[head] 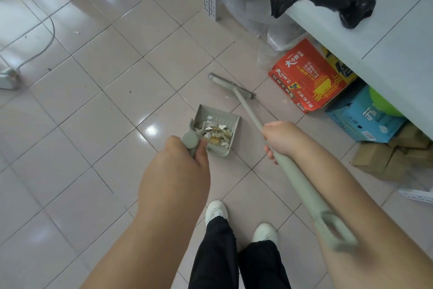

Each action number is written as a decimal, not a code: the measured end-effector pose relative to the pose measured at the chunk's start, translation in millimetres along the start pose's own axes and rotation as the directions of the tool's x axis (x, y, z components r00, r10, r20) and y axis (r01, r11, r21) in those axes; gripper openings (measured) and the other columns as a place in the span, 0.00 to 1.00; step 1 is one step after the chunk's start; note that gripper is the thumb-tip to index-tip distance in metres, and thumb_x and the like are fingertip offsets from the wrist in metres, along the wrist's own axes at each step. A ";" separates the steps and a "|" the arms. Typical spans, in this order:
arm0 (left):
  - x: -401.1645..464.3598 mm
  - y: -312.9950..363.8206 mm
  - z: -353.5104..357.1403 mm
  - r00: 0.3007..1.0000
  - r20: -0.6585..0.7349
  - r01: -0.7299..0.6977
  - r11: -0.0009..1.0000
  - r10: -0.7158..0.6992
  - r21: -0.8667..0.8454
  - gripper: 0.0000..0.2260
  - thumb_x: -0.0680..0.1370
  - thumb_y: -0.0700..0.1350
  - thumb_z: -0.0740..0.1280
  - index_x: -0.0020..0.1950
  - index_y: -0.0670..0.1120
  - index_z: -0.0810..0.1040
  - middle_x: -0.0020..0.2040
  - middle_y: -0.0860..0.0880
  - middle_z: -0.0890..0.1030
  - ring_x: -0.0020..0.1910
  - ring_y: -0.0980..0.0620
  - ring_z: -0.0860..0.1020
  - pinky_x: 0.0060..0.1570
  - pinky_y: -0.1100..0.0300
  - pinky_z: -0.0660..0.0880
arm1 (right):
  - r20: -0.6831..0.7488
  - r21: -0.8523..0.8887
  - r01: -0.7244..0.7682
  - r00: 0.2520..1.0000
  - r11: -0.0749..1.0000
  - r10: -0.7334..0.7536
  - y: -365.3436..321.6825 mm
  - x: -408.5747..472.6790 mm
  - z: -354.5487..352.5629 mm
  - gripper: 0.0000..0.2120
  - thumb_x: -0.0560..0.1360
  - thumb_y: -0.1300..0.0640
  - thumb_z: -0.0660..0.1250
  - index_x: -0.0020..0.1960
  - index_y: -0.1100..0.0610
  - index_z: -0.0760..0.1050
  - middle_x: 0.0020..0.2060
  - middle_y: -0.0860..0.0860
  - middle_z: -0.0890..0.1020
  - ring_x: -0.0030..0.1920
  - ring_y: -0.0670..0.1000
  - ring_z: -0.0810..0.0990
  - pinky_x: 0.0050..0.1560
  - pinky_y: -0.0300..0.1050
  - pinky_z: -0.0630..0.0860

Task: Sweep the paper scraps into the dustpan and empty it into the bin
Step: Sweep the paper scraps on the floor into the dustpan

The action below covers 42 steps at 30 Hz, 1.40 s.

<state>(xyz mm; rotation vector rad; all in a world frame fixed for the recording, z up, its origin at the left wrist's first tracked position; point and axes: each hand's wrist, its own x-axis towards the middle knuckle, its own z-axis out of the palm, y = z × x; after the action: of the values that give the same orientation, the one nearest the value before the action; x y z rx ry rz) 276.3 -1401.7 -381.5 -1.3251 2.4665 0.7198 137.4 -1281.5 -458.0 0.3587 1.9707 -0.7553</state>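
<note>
On the tiles at 12 o'clock from your feet: dustpan (216,129) loaded with scraps (216,131), broom (232,86) head at its 1 o'clock.
Your left hand (178,167) grips the dustpan handle; your right hand (278,136) grips the broom pole. Scraps look light and loose, so carry the pan level; the rigid handle is your hold. One stray scrap (226,97) lies beside the broom head.

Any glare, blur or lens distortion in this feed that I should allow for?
Head view: a bright glare spot on the floor tile just left of the dustpan; the near end of the broom handle is blurred, while the paper scraps stay fairly sharp; wide-angle bending curves the tile lines and stretches the forearms at the edges.
</note>
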 end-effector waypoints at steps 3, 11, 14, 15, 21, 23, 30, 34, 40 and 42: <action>1.6 1.4 0.0 1.000 -0.003 -0.004 1.000 0.004 0.002 0.17 0.78 0.58 0.52 0.42 0.45 0.65 0.31 0.51 0.71 0.28 0.53 0.68 0.27 0.57 0.60 | -0.023 -0.125 0.011 1.000 0.992 -0.014 -18.7 24.6 2.5 0.10 0.77 0.60 0.54 0.52 0.62 0.71 0.27 0.57 0.74 0.26 0.54 0.72 0.35 0.46 0.73; 9.1 3.1 1.7 1.000 0.000 -0.023 1.000 0.023 0.002 0.18 0.79 0.58 0.52 0.42 0.44 0.67 0.32 0.50 0.72 0.28 0.52 0.68 0.27 0.56 0.61 | 0.064 -0.263 -0.009 0.998 0.965 0.027 -14.1 32.5 16.4 0.10 0.79 0.60 0.55 0.41 0.62 0.67 0.29 0.56 0.72 0.28 0.52 0.72 0.32 0.42 0.72; 10.4 3.9 1.5 1.000 -0.005 -0.024 1.000 0.024 -0.008 0.18 0.79 0.58 0.53 0.42 0.44 0.66 0.31 0.50 0.72 0.28 0.53 0.68 0.25 0.58 0.60 | 0.110 -0.286 -0.079 0.987 0.955 0.115 2.5 7.1 18.6 0.09 0.78 0.61 0.53 0.51 0.64 0.68 0.28 0.59 0.73 0.33 0.57 0.74 0.41 0.49 0.73; 10.8 4.3 1.4 1.000 -0.003 -0.020 1.000 0.020 -0.009 0.18 0.78 0.58 0.53 0.41 0.44 0.66 0.31 0.49 0.72 0.28 0.52 0.69 0.25 0.58 0.60 | 0.129 -0.302 -0.085 0.983 0.950 0.128 5.9 -2.2 19.2 0.09 0.77 0.61 0.52 0.52 0.64 0.68 0.27 0.59 0.74 0.33 0.58 0.74 0.39 0.49 0.73; 7.9 7.0 2.1 1.000 -0.018 -0.012 1.000 0.011 -0.013 0.18 0.78 0.59 0.53 0.38 0.46 0.64 0.32 0.50 0.73 0.29 0.52 0.70 0.26 0.57 0.61 | 0.184 -0.244 -0.151 0.963 0.958 0.199 27.2 -44.7 20.4 0.10 0.77 0.59 0.53 0.54 0.61 0.69 0.27 0.57 0.74 0.32 0.56 0.73 0.41 0.48 0.71; 6.9 6.5 2.0 1.000 -0.024 -0.015 1.000 0.014 -0.013 0.18 0.78 0.58 0.53 0.37 0.47 0.64 0.32 0.49 0.73 0.29 0.51 0.70 0.26 0.57 0.61 | 0.182 -0.207 -0.196 0.955 0.959 0.235 32.6 -50.0 20.7 0.07 0.76 0.59 0.53 0.47 0.59 0.69 0.28 0.57 0.73 0.28 0.54 0.72 0.37 0.44 0.71; -1.6 0.7 2.3 1.000 -0.018 -0.011 1.000 0.010 -0.028 0.17 0.78 0.57 0.56 0.39 0.44 0.68 0.32 0.47 0.74 0.33 0.45 0.73 0.29 0.55 0.66 | 0.222 -0.193 -0.109 0.963 0.975 0.152 41.0 -52.3 15.7 0.12 0.76 0.62 0.52 0.52 0.63 0.72 0.28 0.57 0.74 0.37 0.58 0.74 0.43 0.48 0.70; -2.5 -3.0 3.1 1.000 -0.004 -0.005 1.000 0.005 -0.007 0.17 0.77 0.56 0.56 0.39 0.43 0.68 0.30 0.47 0.73 0.29 0.47 0.71 0.26 0.58 0.63 | 0.198 -0.105 -0.133 0.968 0.985 0.152 42.2 -58.6 0.5 0.09 0.75 0.62 0.53 0.40 0.60 0.69 0.26 0.56 0.74 0.28 0.54 0.71 0.37 0.47 0.70; -6.5 -1.6 1.9 0.999 -0.006 -0.032 0.999 0.032 -0.035 0.18 0.78 0.55 0.57 0.34 0.45 0.65 0.26 0.49 0.70 0.26 0.48 0.68 0.25 0.59 0.61 | 0.179 -0.072 -0.097 0.978 0.993 0.109 32.0 -51.9 6.4 0.08 0.76 0.62 0.52 0.49 0.59 0.69 0.26 0.56 0.74 0.27 0.53 0.72 0.38 0.46 0.71; -11.5 0.2 3.7 0.998 0.003 -0.063 0.997 0.063 -0.039 0.18 0.78 0.56 0.56 0.34 0.45 0.66 0.27 0.49 0.70 0.26 0.48 0.68 0.25 0.58 0.61 | 0.185 -0.082 -0.086 0.978 0.993 0.100 24.4 -47.4 11.6 0.11 0.77 0.62 0.51 0.55 0.61 0.68 0.21 0.56 0.75 0.27 0.53 0.72 0.39 0.47 0.71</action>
<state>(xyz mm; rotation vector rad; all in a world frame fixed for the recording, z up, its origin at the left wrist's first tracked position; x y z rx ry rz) 282.4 -1391.5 -379.6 -1.2625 2.5138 0.7879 181.9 -1267.5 -429.7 0.3213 1.7850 -0.6313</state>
